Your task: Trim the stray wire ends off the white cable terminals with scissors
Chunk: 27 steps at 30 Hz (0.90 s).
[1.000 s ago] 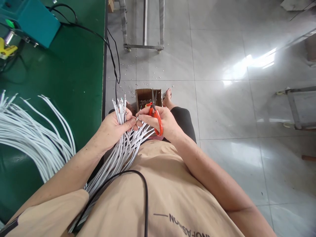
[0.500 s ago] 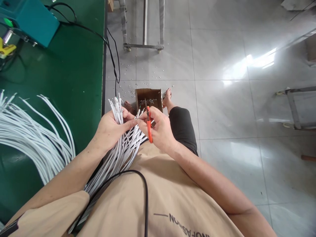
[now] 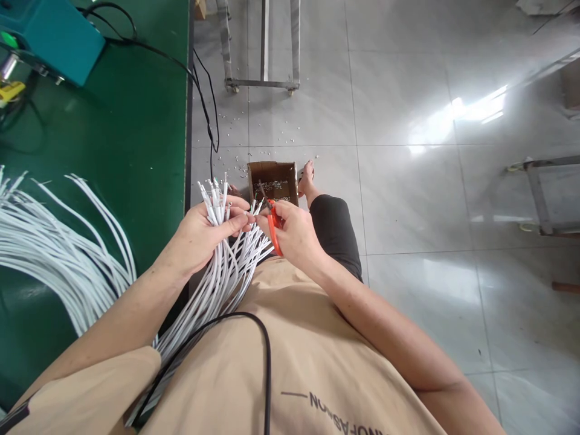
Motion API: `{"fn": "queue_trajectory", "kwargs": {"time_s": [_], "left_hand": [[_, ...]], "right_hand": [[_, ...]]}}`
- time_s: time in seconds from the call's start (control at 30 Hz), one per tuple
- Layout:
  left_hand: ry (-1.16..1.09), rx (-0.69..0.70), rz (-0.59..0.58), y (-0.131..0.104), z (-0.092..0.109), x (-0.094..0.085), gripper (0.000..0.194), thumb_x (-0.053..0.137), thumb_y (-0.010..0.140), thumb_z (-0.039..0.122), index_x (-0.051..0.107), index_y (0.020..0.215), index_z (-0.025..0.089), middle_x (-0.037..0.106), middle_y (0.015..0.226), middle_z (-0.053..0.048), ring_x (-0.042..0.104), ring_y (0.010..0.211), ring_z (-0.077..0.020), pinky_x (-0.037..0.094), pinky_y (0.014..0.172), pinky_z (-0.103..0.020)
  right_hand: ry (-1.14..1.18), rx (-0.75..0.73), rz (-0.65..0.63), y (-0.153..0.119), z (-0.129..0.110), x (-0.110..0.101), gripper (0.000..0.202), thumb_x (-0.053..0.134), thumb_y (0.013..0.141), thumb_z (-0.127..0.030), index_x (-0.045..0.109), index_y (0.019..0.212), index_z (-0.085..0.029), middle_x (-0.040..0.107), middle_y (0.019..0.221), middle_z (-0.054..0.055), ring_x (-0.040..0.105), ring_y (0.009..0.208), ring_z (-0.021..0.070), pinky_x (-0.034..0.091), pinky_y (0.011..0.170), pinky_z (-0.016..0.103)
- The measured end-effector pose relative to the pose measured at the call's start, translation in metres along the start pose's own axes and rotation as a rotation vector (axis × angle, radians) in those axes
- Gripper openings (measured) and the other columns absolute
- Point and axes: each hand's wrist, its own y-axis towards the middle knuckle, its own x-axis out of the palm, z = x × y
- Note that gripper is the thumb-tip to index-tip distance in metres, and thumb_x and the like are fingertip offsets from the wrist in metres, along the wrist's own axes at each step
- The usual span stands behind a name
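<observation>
A bundle of white cables (image 3: pixel 212 290) lies across my lap, its stripped ends pointing away from me. My left hand (image 3: pixel 203 232) is closed around several of these cables near their ends, with thumb and fingertips pinched together toward the right. Orange-handled scissors (image 3: pixel 274 229) are held in my right hand (image 3: pixel 294 232), their dark blades pointing up and away. The right fingertips meet the left ones at a cable end; what lies exactly between them is too small to make out. More cable ends stand loose below the two hands.
A cardboard box (image 3: pixel 251 181) with small scraps inside stands on the floor between my feet, scraps scattered around it. To the left, a green table (image 3: pixel 149 121) bears more white cables (image 3: pixel 77 260) and a teal machine (image 3: pixel 67 42). A metal frame on casters (image 3: pixel 263 83) stands ahead.
The scissors have tilted, their blades now leaning left over the box. My left thumb has drawn back slightly to the left, and the cable ends in that hand have spread a little.
</observation>
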Motion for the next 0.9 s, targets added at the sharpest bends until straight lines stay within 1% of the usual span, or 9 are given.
{"fn": "queue_trajectory", "kwargs": {"time_s": [0.13,0.23,0.4,0.53,0.63,0.7,0.8,0.87,0.9], "left_hand": [[-0.049,-0.036,-0.035,0.0,0.001,-0.002,0.033,0.077,0.067,0.024,0.069,0.099,0.017,0.063,0.073,0.001,0.064,0.069,-0.0114,0.051,0.07,-0.023],[-0.031,-0.032,-0.037,0.001,0.0,-0.002,0.036,0.078,0.067,0.024,0.069,0.102,0.018,0.063,0.074,0.002,0.064,0.067,-0.0102,0.05,0.068,-0.022],[0.014,-0.045,-0.032,0.001,0.001,-0.003,0.036,0.079,0.066,0.025,0.07,0.101,0.018,0.065,0.076,0.0,0.065,0.068,-0.0107,0.05,0.066,-0.021],[0.008,-0.071,-0.019,0.001,0.001,-0.003,0.039,0.079,0.065,0.026,0.069,0.101,0.016,0.065,0.075,-0.001,0.065,0.069,-0.0122,0.05,0.065,-0.022],[-0.015,-0.073,-0.017,0.001,0.001,-0.003,0.04,0.08,0.064,0.027,0.068,0.101,0.014,0.066,0.075,-0.002,0.065,0.068,-0.013,0.05,0.065,-0.023],[-0.035,-0.075,-0.027,0.001,0.002,-0.002,0.047,0.08,0.064,0.026,0.065,0.108,0.015,0.066,0.076,-0.001,0.064,0.068,-0.0129,0.05,0.065,-0.024],[-0.054,-0.086,-0.056,0.0,0.003,-0.002,0.063,0.08,0.064,0.024,0.056,0.122,0.019,0.066,0.078,0.001,0.064,0.068,-0.0125,0.05,0.064,-0.024],[-0.054,-0.105,-0.08,0.0,0.004,-0.002,0.063,0.079,0.065,0.022,0.054,0.123,0.02,0.066,0.081,0.0,0.064,0.07,-0.0126,0.052,0.065,-0.024],[-0.059,-0.117,-0.09,0.0,0.005,-0.002,0.06,0.078,0.065,0.021,0.056,0.121,0.019,0.066,0.085,-0.001,0.064,0.073,-0.0133,0.053,0.067,-0.025]], "right_hand": [[-0.388,-0.197,0.007,-0.002,0.009,-0.002,0.013,0.055,0.08,-0.022,0.056,0.069,-0.016,0.055,0.072,0.001,0.045,0.066,0.0122,0.032,0.061,0.025],[-0.583,-0.262,0.01,-0.002,0.011,-0.006,0.01,0.056,0.081,-0.023,0.061,0.075,-0.016,0.059,0.076,0.003,0.049,0.073,0.0149,0.033,0.066,0.027],[-0.741,-0.318,-0.02,0.0,0.01,-0.01,0.022,0.049,0.088,-0.024,0.064,0.075,-0.016,0.06,0.074,0.005,0.049,0.073,0.0167,0.031,0.07,0.031],[-0.805,-0.374,0.021,0.001,0.012,-0.013,0.029,0.042,0.09,-0.015,0.063,0.069,-0.015,0.058,0.069,0.006,0.046,0.07,0.0167,0.029,0.068,0.032],[-0.606,-0.299,0.011,0.004,0.01,-0.015,0.028,0.048,0.088,-0.021,0.061,0.065,-0.015,0.057,0.067,0.004,0.045,0.066,0.014,0.03,0.065,0.031],[-0.302,-0.151,-0.024,0.007,0.004,-0.016,0.028,0.054,0.085,-0.032,0.061,0.064,-0.015,0.057,0.066,0.002,0.045,0.061,0.0115,0.031,0.061,0.028],[0.226,0.048,-0.132,0.011,-0.006,-0.012,0.031,0.057,0.082,-0.044,0.064,0.074,-0.015,0.06,0.068,0.0,0.049,0.06,0.01,0.035,0.058,0.024],[0.453,0.101,-0.214,0.011,-0.01,-0.009,0.032,0.057,0.08,-0.046,0.064,0.079,-0.015,0.061,0.067,-0.001,0.051,0.06,0.0102,0.039,0.059,0.024],[0.498,0.115,-0.212,0.011,-0.01,-0.007,0.031,0.058,0.079,-0.046,0.064,0.079,-0.015,0.06,0.066,-0.001,0.051,0.06,0.0102,0.039,0.059,0.024]]}}
